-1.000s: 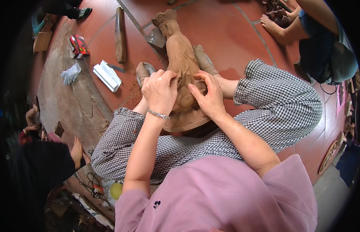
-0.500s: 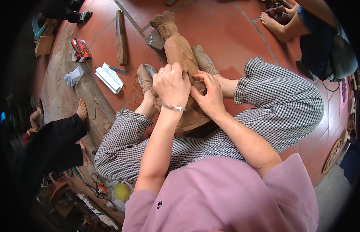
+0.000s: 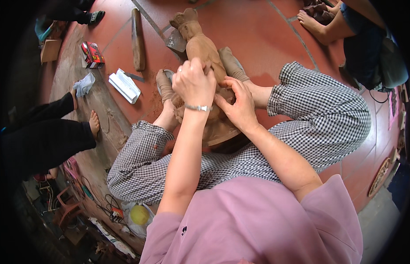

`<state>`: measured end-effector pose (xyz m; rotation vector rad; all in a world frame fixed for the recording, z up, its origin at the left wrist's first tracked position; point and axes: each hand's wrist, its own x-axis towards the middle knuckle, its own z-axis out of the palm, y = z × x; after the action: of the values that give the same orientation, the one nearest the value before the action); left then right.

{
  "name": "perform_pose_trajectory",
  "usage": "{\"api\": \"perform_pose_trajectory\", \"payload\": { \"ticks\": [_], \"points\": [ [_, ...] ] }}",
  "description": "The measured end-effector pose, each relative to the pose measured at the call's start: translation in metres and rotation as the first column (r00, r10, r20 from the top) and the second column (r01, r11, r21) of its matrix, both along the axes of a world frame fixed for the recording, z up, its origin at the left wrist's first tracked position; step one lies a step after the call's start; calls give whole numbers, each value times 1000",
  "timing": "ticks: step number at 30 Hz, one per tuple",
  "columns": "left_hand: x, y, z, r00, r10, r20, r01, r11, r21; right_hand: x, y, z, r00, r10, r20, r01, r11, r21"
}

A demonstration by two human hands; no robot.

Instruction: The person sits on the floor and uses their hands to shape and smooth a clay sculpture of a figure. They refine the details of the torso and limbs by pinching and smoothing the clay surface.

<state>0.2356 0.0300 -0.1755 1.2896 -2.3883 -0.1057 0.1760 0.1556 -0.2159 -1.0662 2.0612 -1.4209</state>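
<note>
A brown carved wooden statue [image 3: 200, 48] lies lengthwise between my legs, its narrow crowned end pointing away from me. My left hand [image 3: 194, 86] is closed in a fist over the statue's middle. A small brown edge shows beside its fingers, but what it grips is mostly hidden. To its right, my right hand [image 3: 238, 105] rests on the carving with fingers bent round its side and the thumb apart. My wrapped feet [image 3: 166, 88] flank the statue on both sides. Its wide base [image 3: 220, 132] lies nearest to my lap.
A wooden stick [image 3: 137, 42], a white paper packet [image 3: 125, 86] and a red box [image 3: 92, 55] lie to the left. A pale cloth or glove [image 3: 84, 84] is on a wooden slab [image 3: 112, 119], where another person's foot [image 3: 94, 124] stands. Someone's leg [image 3: 328, 31] is at upper right.
My left hand has shifted slightly away from me along the statue, still closed. My right hand stays nearly in place. At left, the other person has stepped, one foot now beside the pale cloth.
</note>
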Motion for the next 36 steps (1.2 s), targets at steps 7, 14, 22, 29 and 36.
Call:
{"api": "perform_pose_trajectory", "payload": {
  "ticks": [7, 14, 22, 29, 36],
  "points": [
    [16, 14, -1, 1000, -21, 1, 21, 995, 93, -1, 0, -4, 998, -12, -57, 11, 1000, -16],
    [-9, -11, -3, 1000, 20, 22, -20, 999, -33, 1, -1, 3, 1000, 6, -18, -6, 1000, 2],
    [13, 12, 4, 999, -34, 16, 33, 997, 76, -1, 1, -1, 999, -13, -44, 14, 1000, 18],
    [-4, -7, -1, 999, -30, 16, 30, 999, 17, -1, 1, -3, 999, 4, -52, -2, 999, 32],
    [48, 6, 16, 995, -102, -22, 104, 979, 173, 0, -1, 2, 1000, 2, 24, -3, 999, 42]
  ]
}}
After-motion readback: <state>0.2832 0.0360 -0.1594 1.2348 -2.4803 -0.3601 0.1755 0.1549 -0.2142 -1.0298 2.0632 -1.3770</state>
